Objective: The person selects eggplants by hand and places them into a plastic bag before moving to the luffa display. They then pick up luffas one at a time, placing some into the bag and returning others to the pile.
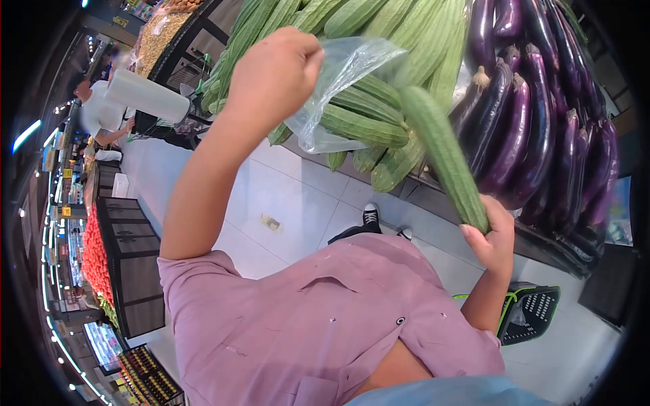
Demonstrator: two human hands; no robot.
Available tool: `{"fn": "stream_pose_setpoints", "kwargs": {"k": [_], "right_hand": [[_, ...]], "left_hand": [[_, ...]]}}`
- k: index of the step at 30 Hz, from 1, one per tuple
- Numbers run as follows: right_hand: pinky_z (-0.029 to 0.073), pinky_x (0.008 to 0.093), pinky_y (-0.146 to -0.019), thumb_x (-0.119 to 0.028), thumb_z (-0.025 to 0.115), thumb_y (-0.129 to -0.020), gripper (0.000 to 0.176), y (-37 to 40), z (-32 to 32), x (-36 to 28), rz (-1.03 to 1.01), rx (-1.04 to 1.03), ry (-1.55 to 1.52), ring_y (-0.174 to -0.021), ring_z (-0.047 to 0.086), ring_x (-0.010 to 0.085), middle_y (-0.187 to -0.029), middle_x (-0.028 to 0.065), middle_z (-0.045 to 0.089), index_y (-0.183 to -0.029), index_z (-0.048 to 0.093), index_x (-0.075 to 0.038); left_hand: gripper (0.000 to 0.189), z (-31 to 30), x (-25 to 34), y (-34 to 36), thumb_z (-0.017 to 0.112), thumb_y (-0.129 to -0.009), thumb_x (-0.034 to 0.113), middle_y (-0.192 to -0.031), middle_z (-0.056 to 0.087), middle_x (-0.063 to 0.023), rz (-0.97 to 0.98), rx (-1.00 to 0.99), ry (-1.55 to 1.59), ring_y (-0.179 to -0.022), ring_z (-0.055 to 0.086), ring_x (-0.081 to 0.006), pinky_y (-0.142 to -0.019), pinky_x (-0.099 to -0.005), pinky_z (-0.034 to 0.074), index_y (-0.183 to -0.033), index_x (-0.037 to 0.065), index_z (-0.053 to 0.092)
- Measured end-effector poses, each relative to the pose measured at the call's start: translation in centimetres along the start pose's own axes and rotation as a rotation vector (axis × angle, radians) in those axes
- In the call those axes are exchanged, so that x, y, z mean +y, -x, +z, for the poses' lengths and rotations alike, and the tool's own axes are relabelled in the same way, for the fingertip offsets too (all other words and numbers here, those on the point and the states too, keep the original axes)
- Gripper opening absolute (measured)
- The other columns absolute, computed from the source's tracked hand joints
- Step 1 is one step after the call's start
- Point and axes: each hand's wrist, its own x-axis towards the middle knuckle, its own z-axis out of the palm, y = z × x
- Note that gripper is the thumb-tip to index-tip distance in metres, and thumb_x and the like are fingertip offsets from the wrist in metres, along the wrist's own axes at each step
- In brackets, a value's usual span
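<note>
The right hand (494,237) has its grip clamped on the lower end of a ridged luffa (445,159), thumb across the near face. The left hand (277,71) is curled into a fist, its grip pinched on the edge of a clear plastic bag (335,139). The step in hand looks like bagging: the held luffa slants up and leftward, its free end just beside the bag in view but apart from the left hand. From here, the next move would call for lining that end up with the bag's mouth while the left grip holds the film spread.

The held luffa is long, almost straight and mid-green, with lengthwise ridges and a blunt, slightly blurred upper end. Other luffas show through and beside the film; whether they lie inside it or behind, I cannot tell. Beyond, piled luffas (423,40) and dark purple eggplants (538,128) crowd the counter (428,195). A black shopping basket (536,317) stands on the floor (298,203).
</note>
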Motion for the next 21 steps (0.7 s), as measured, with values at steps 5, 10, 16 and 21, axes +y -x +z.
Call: {"fn": "stream_pose_setpoints", "kwargs": {"k": [5,10,16,21], "right_hand": [[0.049,0.0354,-0.064,-0.023,0.082,-0.069,0.047,-2.4,2.0,-1.8,-0.093,-0.12,0.069,-0.071,0.063,0.0313,-0.086,0.0139,0.066,-0.107,0.066,0.001],[0.05,0.0385,-0.066,-0.028,0.08,-0.075,0.044,-6.0,3.7,-2.3,-0.155,-0.116,0.186,-0.076,0.064,0.0337,-0.088,0.0136,0.066,-0.107,0.066,-0.001],[0.052,0.0419,-0.072,-0.036,0.074,-0.082,0.039,-11.7,6.9,-2.8,-0.293,-0.205,0.362,-0.086,0.066,0.0339,-0.089,0.013,0.067,-0.099,0.063,-0.003],[0.054,0.0432,-0.075,-0.04,0.069,-0.086,0.039,-17.1,11.2,-4.7,-0.328,-0.243,0.479,-0.088,0.066,0.0333,-0.091,0.0135,0.068,-0.094,0.064,-0.002]], "left_hand": [[0.024,-1.6,2.8,0.8,0.069,-0.091,0.028,-0.101,0.068,-0.0119,-0.289,-0.046,0.29,-0.088,0.066,-0.03,-0.076,-0.0407,0.052,-0.099,0.005,0.068],[0.021,4.0,2.5,3.5,0.067,-0.092,0.027,-0.076,0.067,-0.0117,0.009,0.191,-0.098,-0.072,0.066,-0.0323,-0.065,-0.041,0.05,-0.095,0.006,0.068],[0.014,2.9,1.9,2.7,0.066,-0.092,0.019,-0.071,0.063,-0.0137,-0.153,0.237,0.082,-0.068,0.065,-0.0309,-0.062,-0.0399,0.049,-0.089,0.006,0.067],[0.021,1.0,1.7,1.9,0.065,-0.091,0.022,-0.068,0.062,-0.014,-0.143,0.324,0.164,-0.062,0.062,-0.0351,-0.057,-0.0432,0.047,-0.077,0.007,0.062]]}}
